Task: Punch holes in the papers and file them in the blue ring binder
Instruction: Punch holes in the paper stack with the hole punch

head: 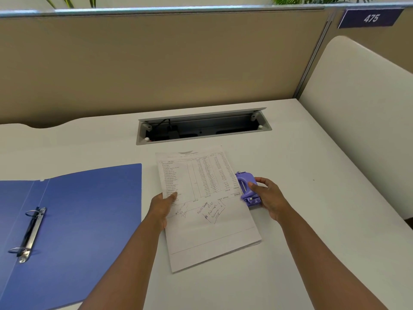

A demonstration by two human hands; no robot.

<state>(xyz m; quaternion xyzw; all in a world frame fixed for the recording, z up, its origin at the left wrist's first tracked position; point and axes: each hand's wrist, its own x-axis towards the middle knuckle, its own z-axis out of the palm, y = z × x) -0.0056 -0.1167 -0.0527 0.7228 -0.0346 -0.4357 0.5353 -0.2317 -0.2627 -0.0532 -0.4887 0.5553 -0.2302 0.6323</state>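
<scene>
Head camera looks down on a white desk where a stack of papers lies in the middle, a little turned, with a printed table on the top sheet and some handwriting below it. On the right edge of the stack sits a purple hole punch, and the edge of the papers goes into it. The right hand holds the punch from the right side, with the thumb on its top and the other fingers curled around its far side. The left hand holds the left edge of the stack, the thumb lying on top of the sheet and the fingers going under or beside the edge; I cannot tell exactly how they lie. The blue binder lies open on the desk to the left of the papers, near them but not touching, and its metal rings look closed, with no sheet on them. Behind the papers there is an open cable box set into the desk, with a black cable inside. A beige partition wall stands at the back, and a sign with the number 475 is at the top right.
</scene>
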